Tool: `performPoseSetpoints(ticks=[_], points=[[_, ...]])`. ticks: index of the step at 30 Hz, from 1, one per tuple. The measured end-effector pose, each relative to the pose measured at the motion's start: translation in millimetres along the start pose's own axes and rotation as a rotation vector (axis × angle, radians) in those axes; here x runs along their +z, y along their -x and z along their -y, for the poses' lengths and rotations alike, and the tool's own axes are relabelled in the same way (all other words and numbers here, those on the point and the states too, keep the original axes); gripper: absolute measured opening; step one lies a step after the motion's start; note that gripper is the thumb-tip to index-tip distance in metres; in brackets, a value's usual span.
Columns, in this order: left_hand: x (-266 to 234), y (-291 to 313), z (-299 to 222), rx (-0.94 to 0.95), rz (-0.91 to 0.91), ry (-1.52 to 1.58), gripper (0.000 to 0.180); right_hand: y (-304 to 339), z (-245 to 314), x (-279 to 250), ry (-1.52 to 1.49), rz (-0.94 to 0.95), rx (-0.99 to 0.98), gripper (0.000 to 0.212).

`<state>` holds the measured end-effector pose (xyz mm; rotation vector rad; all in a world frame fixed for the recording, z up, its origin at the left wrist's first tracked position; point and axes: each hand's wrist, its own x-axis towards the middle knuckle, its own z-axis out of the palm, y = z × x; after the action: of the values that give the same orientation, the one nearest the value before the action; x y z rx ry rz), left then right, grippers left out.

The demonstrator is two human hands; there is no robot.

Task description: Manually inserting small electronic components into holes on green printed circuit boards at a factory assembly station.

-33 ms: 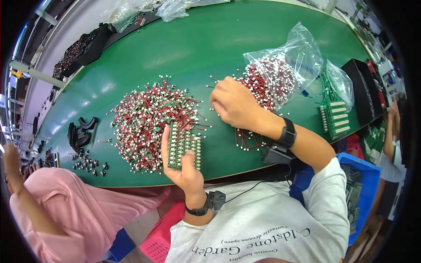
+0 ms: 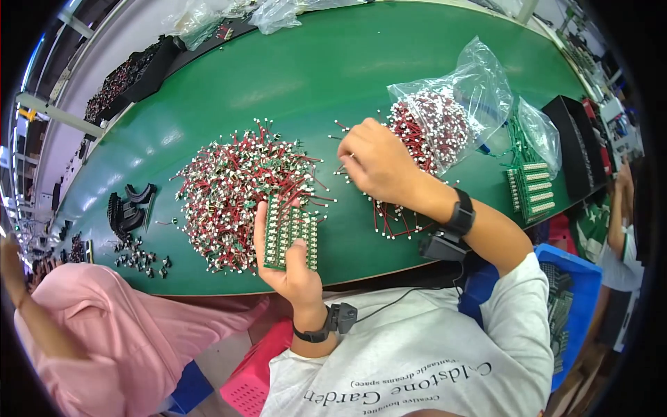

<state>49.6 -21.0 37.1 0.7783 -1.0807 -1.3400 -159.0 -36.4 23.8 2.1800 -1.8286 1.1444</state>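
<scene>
My left hand (image 2: 295, 274) grips a green circuit board panel (image 2: 281, 236) with rows of small whitish connectors, thumb across its face. The panel's far edge is against a big heap of red wire leads with white connectors (image 2: 229, 187). To the right, my right hand (image 2: 379, 156) is held over the table with fingers curled together; whatever is between the fingertips is too small to make out. Just beyond it, a second pile of red leads with white plugs (image 2: 424, 132) spills from a clear plastic bag (image 2: 479, 76).
At right stand stacked green panels (image 2: 533, 191) and a black box (image 2: 573, 139). A blue bin (image 2: 580, 299) holds boards beside me. Black curved parts (image 2: 125, 215) lie at left, near a co-worker in pink (image 2: 97, 326). A black tray (image 2: 139, 76) is farther off.
My right hand has shifted slightly to the right and toward me, fingers still curled. My left hand and the panel have hardly moved. The co-worker's hand at the far left has lowered.
</scene>
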Motion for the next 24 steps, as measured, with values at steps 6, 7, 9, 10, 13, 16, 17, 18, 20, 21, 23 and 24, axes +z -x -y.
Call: performPoseSetpoints(ticks=[6,7,9,10,13,16,17,18,20,21,23,24], points=[[11.3,2.0,4.6,-0.013,-0.030,0.066,0.072,2.5,-1.6,4.9,-0.038,0.004,-0.047,0.013],[13.9,1.7,6.0,-0.014,-0.015,0.068,0.072,5.5,-1.3,12.8,0.039,0.024,-0.063,0.013],[16.5,2.3,6.9,-0.009,0.006,0.078,0.072,9.1,-3.3,19.4,0.087,0.070,-0.016,0.012],[17.5,2.3,7.1,0.001,0.004,0.068,0.072,9.4,-5.1,20.4,0.072,0.060,-0.003,0.011],[18.5,2.5,6.1,-0.005,-0.018,0.093,0.072,4.3,-3.3,5.1,-0.012,-0.012,-0.024,0.011],[20.2,1.1,10.0,-0.009,-0.006,0.104,0.072,2.5,-0.5,-17.9,-0.450,-0.008,0.094,0.011],[21.2,0.5,12.0,-0.012,0.013,0.094,0.072,4.2,-2.0,-22.2,-0.453,-0.009,0.100,0.011],[26.4,1.1,12.4,-0.011,0.011,0.083,0.072,5.0,-4.5,-26.0,-0.481,0.004,0.159,0.010],[33.7,1.5,13.6,-0.015,0.013,0.057,0.072,11.5,-11.0,-29.0,-0.583,0.054,0.285,0.014],[36.7,1.5,13.9,-0.017,0.013,0.037,0.072,16.0,-14.0,-27.6,-0.591,0.048,0.289,0.014],[43.4,1.7,14.6,-0.034,0.031,0.035,0.071,26.1,-18.6,-23.2,-0.885,-0.018,0.372,0.015],[45.7,0.9,14.9,-0.041,0.026,0.041,0.071,25.8,-13.3,-35.5,-0.924,0.079,0.484,0.015]])
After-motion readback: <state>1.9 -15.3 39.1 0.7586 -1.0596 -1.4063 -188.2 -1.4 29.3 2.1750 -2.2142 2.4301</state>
